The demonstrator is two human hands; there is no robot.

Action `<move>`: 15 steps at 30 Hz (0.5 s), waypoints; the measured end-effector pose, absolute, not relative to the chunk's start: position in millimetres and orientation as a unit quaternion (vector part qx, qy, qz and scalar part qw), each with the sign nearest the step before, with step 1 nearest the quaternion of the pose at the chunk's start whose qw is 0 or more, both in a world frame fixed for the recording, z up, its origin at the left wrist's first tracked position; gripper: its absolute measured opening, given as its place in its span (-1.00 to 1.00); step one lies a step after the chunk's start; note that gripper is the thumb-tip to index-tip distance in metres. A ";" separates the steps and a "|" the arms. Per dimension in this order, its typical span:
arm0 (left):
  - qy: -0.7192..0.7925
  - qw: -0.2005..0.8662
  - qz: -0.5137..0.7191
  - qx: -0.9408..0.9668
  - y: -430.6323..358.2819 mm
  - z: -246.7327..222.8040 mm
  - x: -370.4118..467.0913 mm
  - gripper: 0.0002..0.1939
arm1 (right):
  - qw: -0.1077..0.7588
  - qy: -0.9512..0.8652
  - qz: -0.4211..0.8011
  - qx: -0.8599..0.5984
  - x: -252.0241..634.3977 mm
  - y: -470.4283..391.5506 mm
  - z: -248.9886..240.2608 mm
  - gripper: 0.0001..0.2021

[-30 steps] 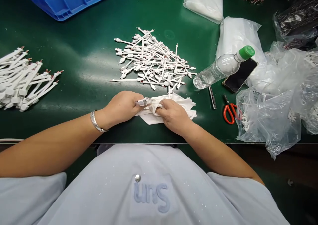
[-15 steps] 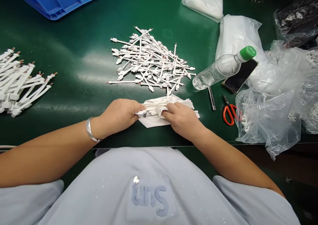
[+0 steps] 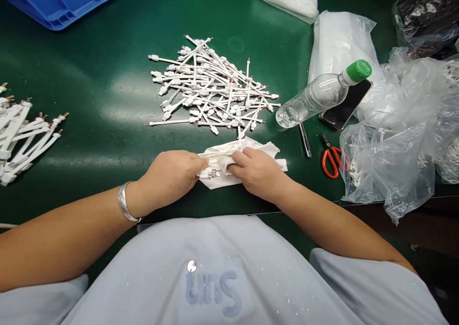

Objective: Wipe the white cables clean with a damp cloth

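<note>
Left hand (image 3: 170, 176) grip clenched on short white cables (image 3: 210, 173) at bench (image 3: 107, 138) near edge. Right hand (image 3: 257, 172) grip pinches white cloth (image 3: 251, 150) around the cables. Loose cable pile (image 3: 211, 93) lies just beyond; bottle (image 3: 319, 95) and scissors (image 3: 332, 158) to the right.

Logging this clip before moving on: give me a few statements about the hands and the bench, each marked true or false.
1. Both hands meet at a white cloth. True.
2. The left hand pinches a short white cable piece. True.
3. The clear bottle has a blue cap. False: its cap is green.
4. The red-handled scissors lie left of the cable pile. False: they lie to its right, near the plastic bags.
5. The right hand wears a bracelet. False: the bracelet is on the left wrist.
</note>
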State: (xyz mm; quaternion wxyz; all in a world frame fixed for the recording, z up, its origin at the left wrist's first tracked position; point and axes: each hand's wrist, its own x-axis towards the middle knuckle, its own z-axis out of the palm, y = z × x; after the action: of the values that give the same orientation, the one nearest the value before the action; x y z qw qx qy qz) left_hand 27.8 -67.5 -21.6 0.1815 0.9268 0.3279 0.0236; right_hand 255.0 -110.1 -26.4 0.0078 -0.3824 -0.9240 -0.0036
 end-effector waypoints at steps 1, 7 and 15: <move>0.324 0.164 0.018 0.931 -67.3 -22.0 27.8 -0.77 | 0.005 -0.927 0.004 -0.376 250.3 -108.8 -26.6 -0.74; 0.341 0.130 0.013 0.931 -68.3 -23.8 26.9 -0.78 | -0.002 -0.923 -0.017 -0.385 254.4 -109.4 -19.9 -0.73; 0.338 0.112 0.001 0.934 -70.7 -22.2 28.6 -0.75 | 0.018 -0.906 0.012 -0.422 236.3 -115.3 -25.6 -0.75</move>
State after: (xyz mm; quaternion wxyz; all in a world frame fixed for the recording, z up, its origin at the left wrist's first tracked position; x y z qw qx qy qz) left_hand 28.6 -70.7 -22.2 0.1121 0.9343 0.3383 0.0010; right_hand 236.3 -115.3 -25.6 0.0179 -0.4217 -0.9065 0.0125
